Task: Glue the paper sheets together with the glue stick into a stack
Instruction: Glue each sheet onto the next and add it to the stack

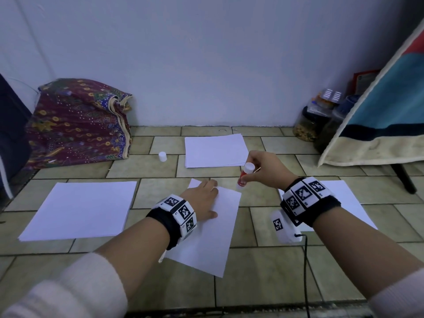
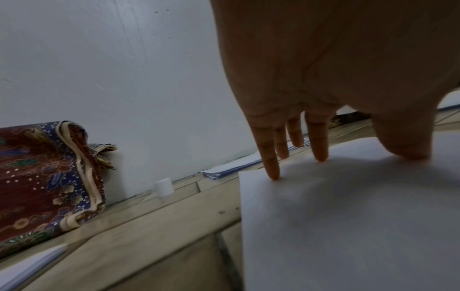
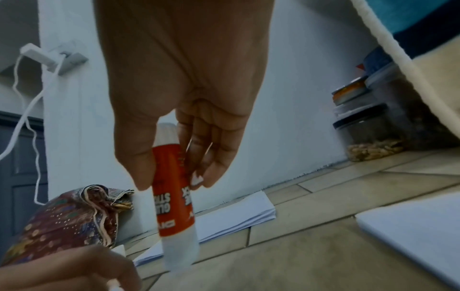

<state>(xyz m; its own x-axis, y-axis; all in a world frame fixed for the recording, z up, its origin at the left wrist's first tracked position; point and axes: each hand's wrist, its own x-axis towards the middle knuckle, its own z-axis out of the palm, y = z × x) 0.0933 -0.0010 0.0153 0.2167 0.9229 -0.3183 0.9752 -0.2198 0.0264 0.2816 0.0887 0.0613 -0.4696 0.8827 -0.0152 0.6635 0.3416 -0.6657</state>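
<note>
wall (image 1: 206, 53): pale, plain | floor (image 1: 263, 271): beige tiles | light: dim, bluish

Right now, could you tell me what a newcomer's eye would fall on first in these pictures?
Probably the right hand holding the red glue stick tip-down by the far right corner of the single sheet in the middle of the tiled floor. The left hand presses flat on that sheet. Next, the patterned cloth bundle against the wall on the left.
</note>
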